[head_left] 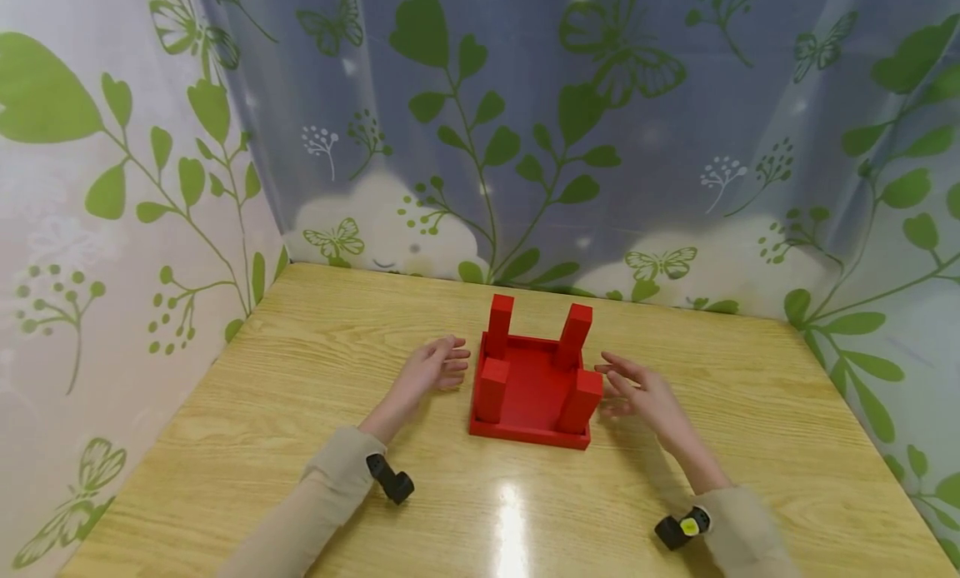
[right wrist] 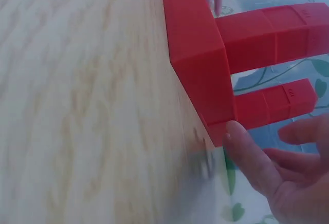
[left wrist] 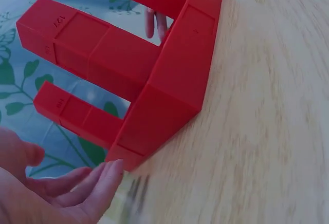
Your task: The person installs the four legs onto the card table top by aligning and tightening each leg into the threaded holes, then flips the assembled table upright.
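A red tray-like piece with a low rim (head_left: 525,435) lies flat on the table in the head view, a square post standing up at each corner. It looks like a small toy table turned upside down. Small raised or cut numbers mark the posts (left wrist: 72,34) in the left wrist view. My left hand (head_left: 433,368) is just left of the piece, fingers loosely extended toward it. To the right of it is my right hand (head_left: 637,395), fingers spread and slightly bent. Neither hand holds anything; whether the right thumb (right wrist: 252,154) touches the near edge I cannot tell.
The piece stands on a light wood-grain table (head_left: 300,378). Behind and beside the table hangs a curtain (head_left: 525,145) with leaves and butterflies. Each wrist wears a small black camera, one on the left (head_left: 390,478) and one on the right (head_left: 681,528).
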A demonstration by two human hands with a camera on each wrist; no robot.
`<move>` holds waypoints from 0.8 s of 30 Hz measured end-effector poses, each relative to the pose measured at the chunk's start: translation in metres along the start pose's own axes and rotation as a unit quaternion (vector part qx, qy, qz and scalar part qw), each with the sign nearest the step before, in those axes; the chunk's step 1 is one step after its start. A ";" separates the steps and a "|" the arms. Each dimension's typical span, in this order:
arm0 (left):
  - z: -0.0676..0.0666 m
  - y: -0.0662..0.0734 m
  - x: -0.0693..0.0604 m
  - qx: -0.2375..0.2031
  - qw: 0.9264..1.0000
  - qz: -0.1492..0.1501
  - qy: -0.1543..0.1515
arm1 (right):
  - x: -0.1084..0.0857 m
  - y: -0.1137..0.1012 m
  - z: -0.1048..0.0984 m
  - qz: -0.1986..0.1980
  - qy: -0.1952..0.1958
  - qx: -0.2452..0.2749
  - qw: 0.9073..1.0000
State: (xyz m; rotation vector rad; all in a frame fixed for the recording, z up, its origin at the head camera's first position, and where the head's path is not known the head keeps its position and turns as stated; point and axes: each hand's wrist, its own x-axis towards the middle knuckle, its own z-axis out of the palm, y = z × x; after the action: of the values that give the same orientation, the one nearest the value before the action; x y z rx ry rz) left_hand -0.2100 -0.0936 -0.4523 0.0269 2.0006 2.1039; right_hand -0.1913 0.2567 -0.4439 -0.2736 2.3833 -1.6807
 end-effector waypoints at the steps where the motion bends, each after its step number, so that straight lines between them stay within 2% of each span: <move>1: 0.000 -0.002 0.001 0.004 1.000 -0.012 -0.005 | 0.001 0.001 0.002 0.009 -0.004 0.008 1.000; 6: 0.002 -0.007 0.006 0.004 0.999 -0.046 -0.018 | 0.008 0.004 0.010 0.039 -0.027 0.034 0.998; 11: 0.012 -0.013 0.013 0.027 0.997 -0.065 -0.008 | 0.011 0.003 0.020 0.062 -0.013 0.017 0.998; 13: 0.016 -0.014 0.014 0.051 0.997 -0.065 -0.001 | 0.013 0.002 0.022 0.072 -0.007 0.013 0.997; 17: 0.021 -0.013 0.015 0.129 0.991 -0.042 0.002 | 0.014 0.000 0.025 0.085 -0.007 -0.005 0.996; 20: 0.023 -0.013 0.015 0.186 0.982 -0.023 0.000 | 0.014 -0.001 0.027 0.090 -0.008 -0.022 0.996; 24: 0.025 -0.013 0.016 0.249 0.968 -0.007 0.012 | 0.015 0.000 0.028 0.088 -0.009 -0.041 0.995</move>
State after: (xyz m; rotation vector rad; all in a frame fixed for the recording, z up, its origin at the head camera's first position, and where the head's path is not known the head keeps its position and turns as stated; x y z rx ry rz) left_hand -0.2187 -0.0662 -0.4660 0.0727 2.4787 1.5465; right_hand -0.1979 0.2269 -0.4542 -0.0887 2.3889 -1.4991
